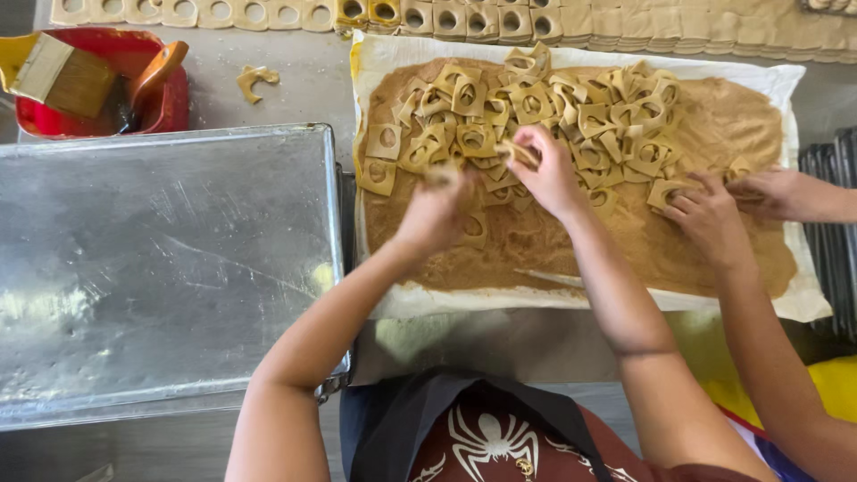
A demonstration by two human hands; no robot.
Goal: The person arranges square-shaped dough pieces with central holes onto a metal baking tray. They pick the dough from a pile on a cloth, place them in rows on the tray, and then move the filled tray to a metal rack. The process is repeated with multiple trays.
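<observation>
A heap of square dough pieces with round holes [544,112] lies on a bed of brown crumbs [571,241] spread over a white sheet [803,299]. My right hand [546,174] pinches one dough piece at the heap's near edge. My left hand [437,214] is blurred over the crumbs just left of it, fingers closed on another dough piece. A second person's two hands [714,214] reach in from the right onto the crumbs and touch dough pieces there.
An oiled metal baking tray [161,268] sits to the left of the sheet. A red bowl [170,107] with a flat brush [67,76] stands at the back left. Rows of cut dough squares [464,18] line the far edge. Dark racks [835,223] stand at the right.
</observation>
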